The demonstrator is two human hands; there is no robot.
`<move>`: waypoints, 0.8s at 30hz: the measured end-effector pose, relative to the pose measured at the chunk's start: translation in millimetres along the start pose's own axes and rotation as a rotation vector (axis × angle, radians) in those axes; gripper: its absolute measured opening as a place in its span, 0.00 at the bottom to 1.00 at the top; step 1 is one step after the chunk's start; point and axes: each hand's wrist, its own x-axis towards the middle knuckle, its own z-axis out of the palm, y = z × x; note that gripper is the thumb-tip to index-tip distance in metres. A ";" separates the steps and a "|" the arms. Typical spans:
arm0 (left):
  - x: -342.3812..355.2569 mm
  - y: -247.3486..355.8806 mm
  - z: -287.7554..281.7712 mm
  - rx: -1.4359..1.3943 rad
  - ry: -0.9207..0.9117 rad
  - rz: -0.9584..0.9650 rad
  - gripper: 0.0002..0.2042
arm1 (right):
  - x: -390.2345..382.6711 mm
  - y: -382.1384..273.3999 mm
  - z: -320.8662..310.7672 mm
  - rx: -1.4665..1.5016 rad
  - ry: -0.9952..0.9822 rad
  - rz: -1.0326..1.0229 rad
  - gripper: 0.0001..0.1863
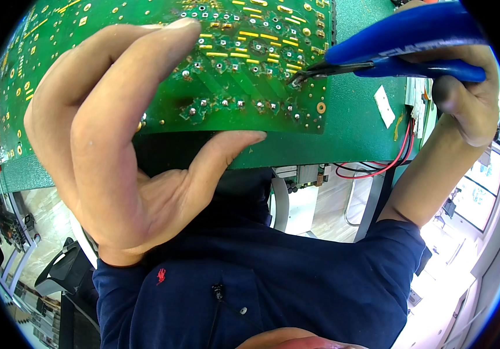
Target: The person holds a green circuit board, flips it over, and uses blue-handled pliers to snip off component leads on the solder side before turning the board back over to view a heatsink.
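A large green circuit board (244, 119) lies at the top, with rows of solder joints and yellow strips on its face. My left hand (116, 134) is curved round its front part, with fingers over the face and the thumb along the front edge. In my right hand (474, 99) is a pair of blue-handled side cutters (407, 49), gripped by the handles. Their dark jaws meet the board near its front right corner, at a solder joint. What lies between the jaws is too small to make out.
Beneath the board is a green work mat (354, 116). To its right lie a white paper scrap (385, 106) and red and black wires (404, 145) hanging near the table edge. A black chair (66, 270) stands at lower left.
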 end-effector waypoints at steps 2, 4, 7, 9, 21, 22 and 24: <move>-0.4 -2.5 1.7 -0.036 0.016 0.012 0.40 | -25.0 3.6 -15.3 0.054 0.070 0.117 0.25; -1.2 -3.1 2.2 -0.046 0.024 0.019 0.40 | -29.5 6.8 -18.0 0.085 0.092 0.159 0.24; -1.2 -2.7 3.0 -0.044 0.027 0.022 0.40 | -4.9 2.7 -3.9 0.166 0.060 0.104 0.22; -0.5 -1.1 3.5 -0.035 0.027 0.014 0.40 | 19.1 -1.2 12.8 0.250 0.031 0.048 0.21; 2.6 3.7 1.9 -0.026 0.006 -0.035 0.40 | 67.8 17.3 58.9 0.653 0.079 -0.025 0.30; 2.6 4.1 1.9 -0.024 0.007 -0.036 0.40 | 69.7 16.2 61.2 0.649 0.102 0.003 0.32; 2.0 3.6 3.7 -0.033 0.020 -0.034 0.40 | 72.7 10.2 68.3 0.690 0.156 0.042 0.35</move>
